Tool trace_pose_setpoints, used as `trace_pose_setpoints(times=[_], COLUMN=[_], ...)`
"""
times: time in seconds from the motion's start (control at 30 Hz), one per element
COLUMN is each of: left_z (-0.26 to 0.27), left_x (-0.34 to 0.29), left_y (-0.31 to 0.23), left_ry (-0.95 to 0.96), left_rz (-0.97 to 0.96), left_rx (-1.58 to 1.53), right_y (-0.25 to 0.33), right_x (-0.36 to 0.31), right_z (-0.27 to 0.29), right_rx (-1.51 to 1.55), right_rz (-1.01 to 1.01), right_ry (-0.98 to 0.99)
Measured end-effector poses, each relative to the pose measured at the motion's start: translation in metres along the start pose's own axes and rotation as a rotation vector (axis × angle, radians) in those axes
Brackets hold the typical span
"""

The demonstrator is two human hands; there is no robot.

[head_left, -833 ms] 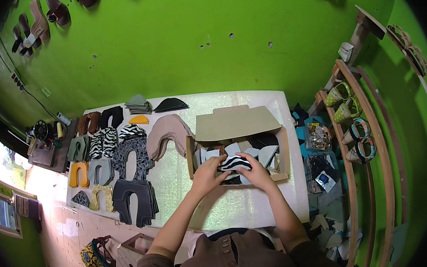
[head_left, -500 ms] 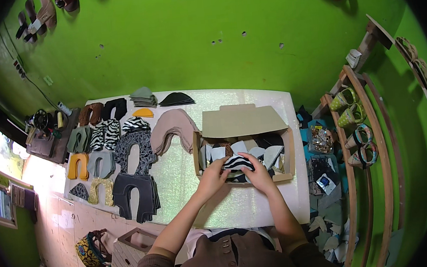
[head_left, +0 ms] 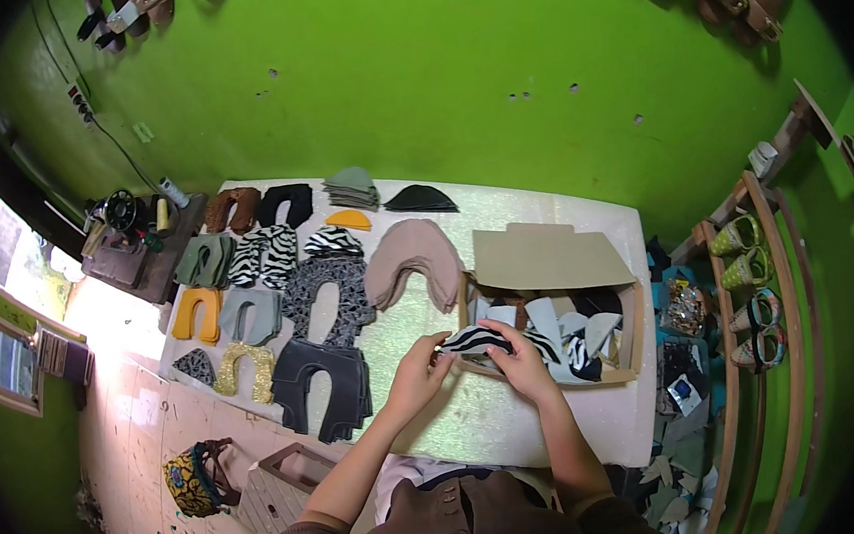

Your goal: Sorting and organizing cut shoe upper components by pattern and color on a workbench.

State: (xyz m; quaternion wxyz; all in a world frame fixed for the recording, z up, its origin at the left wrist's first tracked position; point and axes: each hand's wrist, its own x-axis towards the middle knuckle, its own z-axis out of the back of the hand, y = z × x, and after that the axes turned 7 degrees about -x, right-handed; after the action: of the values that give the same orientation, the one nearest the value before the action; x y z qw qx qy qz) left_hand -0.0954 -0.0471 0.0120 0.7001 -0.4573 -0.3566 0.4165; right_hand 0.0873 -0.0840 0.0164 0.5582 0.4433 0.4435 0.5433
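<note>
A zebra-striped cut piece (head_left: 473, 340) hangs between both hands at the near left edge of an open cardboard box (head_left: 637, 329). Its left tip is pinched by my left hand (head_left: 420, 376), thumb and fingers closed on it. With fingers bent, my right hand (head_left: 523, 362) grips the right part. Inside the box lie mixed cut pieces in white, grey, black and brown (head_left: 600, 330), some zebra-striped, partly hidden by my right hand. The box's lid (head_left: 549, 257) is folded back. Left of the box lies a stack of pinkish-beige U-shaped pieces (head_left: 408, 260).
The pale table (head_left: 521, 438) bears several stacks of cut pieces, such as dark grey ones (head_left: 300, 377) and yellow ones (head_left: 198, 315). A sewing machine (head_left: 122, 213) stands at left. A wooden rack with sandals (head_left: 748, 267) and bins of scraps (head_left: 681, 372) are at right.
Both hands have lifted the zebra-striped piece from over the box's middle to its near left edge. The whole view has swung, so the table sits farther right in it.
</note>
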Motion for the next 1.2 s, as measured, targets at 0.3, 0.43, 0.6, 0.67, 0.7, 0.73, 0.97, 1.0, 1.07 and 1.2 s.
trace_pose_setpoints(times=[0.3,0.43,0.6,0.67,0.7,0.73,0.97,1.0,1.07,1.2], left_z=[0.081,0.109,0.144,0.158,0.163,0.17,0.203,0.205,0.208,0.215], left_x=[0.002,0.002,0.009,0.015,0.018,0.022,0.045,0.047,0.054,0.068], left_y=[0.039,0.069,0.09,0.095,0.105,0.111,0.142,0.147,0.149,0.155], left_ry=[-0.118,-0.116,-0.125,-0.123,-0.146,-0.14,-0.176,-0.171,-0.149,-0.107], left_rz=[0.178,0.209,0.253,0.267,0.238,0.24,0.165,0.17,0.065,-0.056], left_rx=[-0.075,-0.243,-0.236,-0.163,-0.123,-0.125,-0.026,-0.029,0.085,0.173], right_y=[0.013,-0.002,-0.009,-0.018,-0.022,-0.022,-0.003,0.001,0.007,0.01], right_x=[0.044,0.062,0.086,0.098,0.103,0.108,0.137,0.141,0.15,0.165], right_z=[-0.077,-0.105,-0.138,-0.154,-0.161,-0.167,-0.195,-0.195,-0.192,-0.19], right_rx=[-0.084,0.006,0.06,-0.001,-0.074,-0.075,-0.291,-0.292,-0.436,-0.495], right_rz=[-0.059,0.002,-0.093,-0.091,-0.062,-0.067,-0.028,-0.035,0.003,0.04], right_ry=[-0.06,-0.13,-0.152,-0.198,-0.215,-0.218,-0.119,-0.121,-0.101,-0.097])
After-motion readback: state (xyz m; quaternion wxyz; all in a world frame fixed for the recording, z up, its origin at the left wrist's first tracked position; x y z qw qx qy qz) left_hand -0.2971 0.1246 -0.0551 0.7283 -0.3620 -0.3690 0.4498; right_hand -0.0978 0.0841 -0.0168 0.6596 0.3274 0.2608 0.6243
